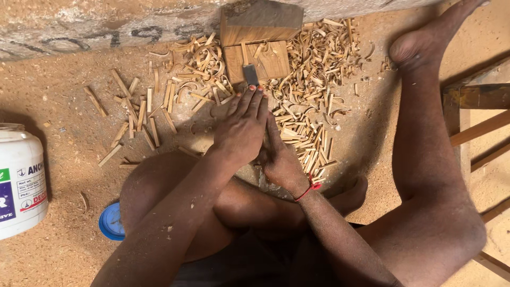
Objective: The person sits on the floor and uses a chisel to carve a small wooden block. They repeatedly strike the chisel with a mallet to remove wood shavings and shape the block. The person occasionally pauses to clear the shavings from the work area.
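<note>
A chisel (250, 74) is laid with its blade against a wooden block (257, 60) amid shavings (313, 58). The left hand (241, 130) is pressed flat over the tool, fingers extended. The right hand (280, 159) is curled beneath; its grip cannot be told.

Rough matt wooden block (258, 59), dull grey metal blade (250, 74), curly pale wood shavings (313, 53), glossy white plastic tub (20, 180).
</note>
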The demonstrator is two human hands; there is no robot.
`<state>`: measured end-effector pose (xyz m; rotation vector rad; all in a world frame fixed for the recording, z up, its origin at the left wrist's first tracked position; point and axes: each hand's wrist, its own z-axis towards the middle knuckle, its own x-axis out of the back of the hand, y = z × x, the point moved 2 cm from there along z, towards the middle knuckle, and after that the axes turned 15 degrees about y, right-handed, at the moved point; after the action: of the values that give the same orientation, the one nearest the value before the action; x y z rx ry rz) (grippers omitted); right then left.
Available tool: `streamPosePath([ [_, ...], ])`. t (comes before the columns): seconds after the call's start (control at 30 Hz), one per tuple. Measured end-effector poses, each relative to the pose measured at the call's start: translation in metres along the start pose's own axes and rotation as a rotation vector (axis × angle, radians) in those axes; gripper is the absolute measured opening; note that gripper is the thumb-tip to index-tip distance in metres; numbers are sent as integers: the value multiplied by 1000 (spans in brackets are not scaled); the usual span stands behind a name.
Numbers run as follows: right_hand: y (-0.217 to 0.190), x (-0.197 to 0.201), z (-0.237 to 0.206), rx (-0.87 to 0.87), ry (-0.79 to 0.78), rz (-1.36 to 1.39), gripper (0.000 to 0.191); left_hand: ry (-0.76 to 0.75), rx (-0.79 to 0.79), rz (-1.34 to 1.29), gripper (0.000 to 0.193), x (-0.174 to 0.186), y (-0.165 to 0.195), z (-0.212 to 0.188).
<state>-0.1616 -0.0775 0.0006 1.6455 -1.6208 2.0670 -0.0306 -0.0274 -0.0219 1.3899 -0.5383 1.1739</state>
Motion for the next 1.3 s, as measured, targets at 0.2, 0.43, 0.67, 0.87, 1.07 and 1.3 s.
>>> streamPosePath([
  [0.2,-6,-9,20,-87,-13,-4,93,-193,50,112,81,15,-18,32],
  [0.43,-6,1,26,-266,-110,239,95,79,85,-41,69,14,-27,41],
  [0.67,-2,34,10,-335,42,697,96,582,604,-324,15,4,-61,64],
  [0.87,3,54,-8,-341,100,535,93,427,709,-203,25,-6,-72,92],
  [1.07,3,55,-18,-339,18,446,91,352,711,-171,25,-11,-70,92],
  [1.3,1,45,-23,-340,-20,391,90,455,703,-144,25,-9,-76,91],
])
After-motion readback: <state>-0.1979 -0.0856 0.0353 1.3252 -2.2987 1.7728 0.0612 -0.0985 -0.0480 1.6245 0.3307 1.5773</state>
